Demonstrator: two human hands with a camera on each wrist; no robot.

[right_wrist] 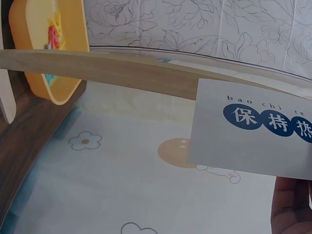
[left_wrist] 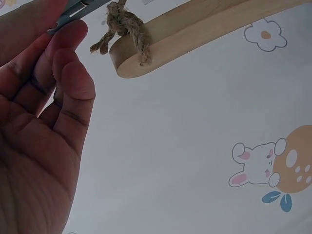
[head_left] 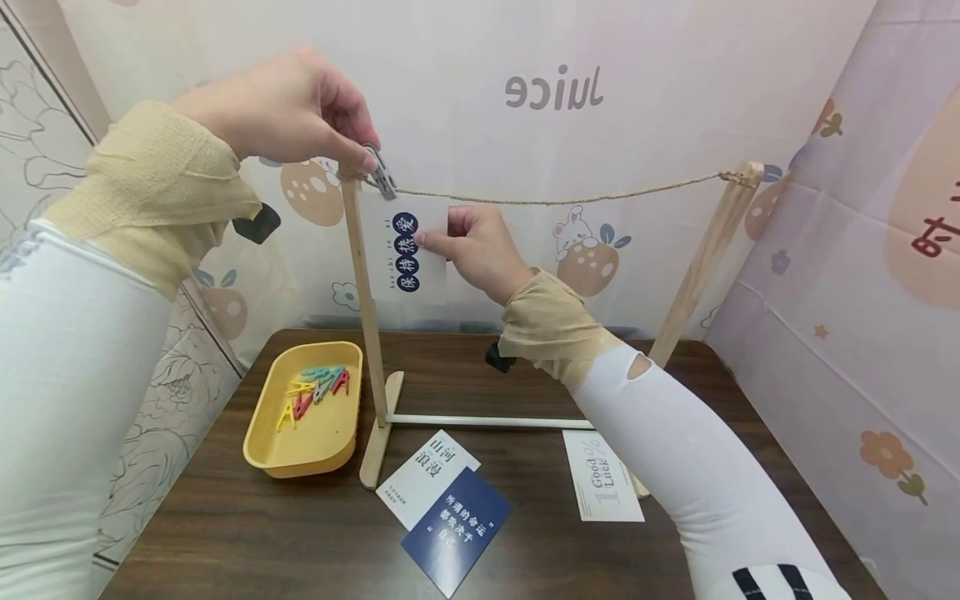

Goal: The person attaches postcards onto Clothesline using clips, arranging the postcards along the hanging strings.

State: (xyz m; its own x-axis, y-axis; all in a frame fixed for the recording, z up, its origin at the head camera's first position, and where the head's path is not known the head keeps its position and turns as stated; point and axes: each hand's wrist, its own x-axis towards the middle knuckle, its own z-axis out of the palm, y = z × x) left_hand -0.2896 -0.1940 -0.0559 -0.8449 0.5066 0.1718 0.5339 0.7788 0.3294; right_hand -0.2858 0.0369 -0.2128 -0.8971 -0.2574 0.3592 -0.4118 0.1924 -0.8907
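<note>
A: What do the fingers hold?

B: The left hand (head_left: 315, 108) pinches a grey clip (head_left: 381, 173) between thumb and fingers. The right hand (head_left: 483, 250) pinches a card (head_left: 403, 250), thumb on the printed face, other fingers behind.

A: Where is the card, relative to the fingers?

B: It extends leftward from the right fingertips, its top edge just below the left fingers and the clip. The string (head_left: 547, 202) runs off to the right of the left fingers; a post (head_left: 367, 308) stands just below them.

A: Which step is this?

B: Apparently the clipping of the card to the string. The clip's lower end overlaps the string near the card's top; whether it bites on both cannot be told.

A: What does the next move call for?

B: Probably a steady right pinch, the card's edge held against the string, while the left fingers ease their squeeze on the clip. Only then should the right fingers let go; a shallow bite might drop the card.

A: What lies below?

B: Well below the right fingers, a blue card (head_left: 457, 533), a white card (head_left: 422, 477) and a Good Luck card (head_left: 596, 483) rest on the table (head_left: 300, 533). Below the left fingers, pegs (head_left: 303, 406) lie in a tray (head_left: 307, 450).
</note>
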